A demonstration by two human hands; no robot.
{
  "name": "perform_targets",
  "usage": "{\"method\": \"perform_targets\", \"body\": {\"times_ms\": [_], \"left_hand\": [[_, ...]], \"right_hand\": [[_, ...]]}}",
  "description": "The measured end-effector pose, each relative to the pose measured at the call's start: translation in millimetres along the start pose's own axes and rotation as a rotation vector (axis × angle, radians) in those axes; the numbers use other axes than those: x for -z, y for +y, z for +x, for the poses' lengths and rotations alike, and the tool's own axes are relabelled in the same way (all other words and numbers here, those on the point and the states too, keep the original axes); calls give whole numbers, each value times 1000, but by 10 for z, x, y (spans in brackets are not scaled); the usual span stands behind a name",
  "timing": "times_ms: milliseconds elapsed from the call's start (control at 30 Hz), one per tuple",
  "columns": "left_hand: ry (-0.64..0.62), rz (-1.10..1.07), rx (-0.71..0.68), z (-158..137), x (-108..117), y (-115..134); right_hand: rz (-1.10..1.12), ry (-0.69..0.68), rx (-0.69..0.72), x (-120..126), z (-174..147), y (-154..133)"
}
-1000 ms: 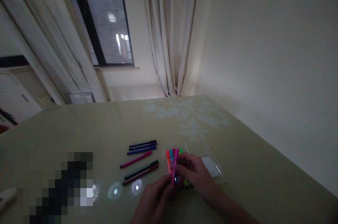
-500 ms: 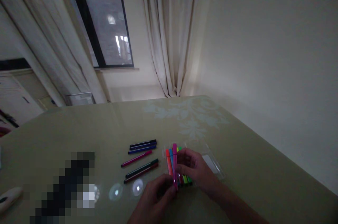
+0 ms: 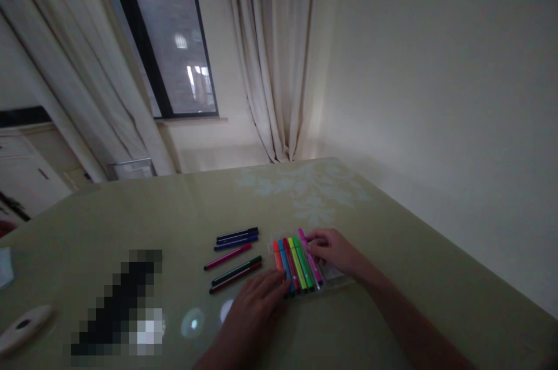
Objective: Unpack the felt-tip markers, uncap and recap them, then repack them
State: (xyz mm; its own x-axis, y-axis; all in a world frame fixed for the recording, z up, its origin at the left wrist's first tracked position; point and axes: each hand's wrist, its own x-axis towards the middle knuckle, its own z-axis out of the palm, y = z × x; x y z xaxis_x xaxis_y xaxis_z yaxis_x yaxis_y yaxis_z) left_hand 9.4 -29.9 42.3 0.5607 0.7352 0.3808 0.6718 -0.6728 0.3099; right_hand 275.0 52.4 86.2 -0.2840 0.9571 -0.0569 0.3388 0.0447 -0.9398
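Between the finger and thumb of my right hand (image 3: 333,249) is a magenta felt-tip pen (image 3: 311,258), slanted at the right end of a row of pens. That row has an orange pen (image 3: 278,255), a blue pen (image 3: 285,259), a dark red pen (image 3: 292,265), a yellow pen (image 3: 297,262) and a green pen (image 3: 304,264), lying side by side in a clear plastic case (image 3: 340,280). My left hand (image 3: 260,295) lies with fingers stretched out at the near left corner of the case, over the lower end of the orange pen.
Left of the case lie several loose pens: dark blue ones (image 3: 236,236), a crimson one (image 3: 227,257), a dark green one (image 3: 236,270) and a dark red one (image 3: 235,278). A blurred-out dark object (image 3: 120,300) and a pale rounded item (image 3: 26,326) are farther left. The wall (image 3: 457,155) borders the table's right side.
The magenta pen, held upright between both hands before, has moved right to the end of the row in my right hand. My left hand has let go of it and flattened out.
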Motion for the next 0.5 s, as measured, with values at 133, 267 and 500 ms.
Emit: {"method": "perform_targets", "body": {"times_ms": [133, 267, 500], "left_hand": [[-21, 42, -12, 18, 2, -3], [-16, 64, -6, 34, 8, 24], [-43, 134, -3, 38, -31, 28]], "right_hand": [[-107, 32, -3, -82, 0, 25], [-292, 94, 40, -105, 23, 49], [-370, 37, 6, -32, 28, 91]]}}
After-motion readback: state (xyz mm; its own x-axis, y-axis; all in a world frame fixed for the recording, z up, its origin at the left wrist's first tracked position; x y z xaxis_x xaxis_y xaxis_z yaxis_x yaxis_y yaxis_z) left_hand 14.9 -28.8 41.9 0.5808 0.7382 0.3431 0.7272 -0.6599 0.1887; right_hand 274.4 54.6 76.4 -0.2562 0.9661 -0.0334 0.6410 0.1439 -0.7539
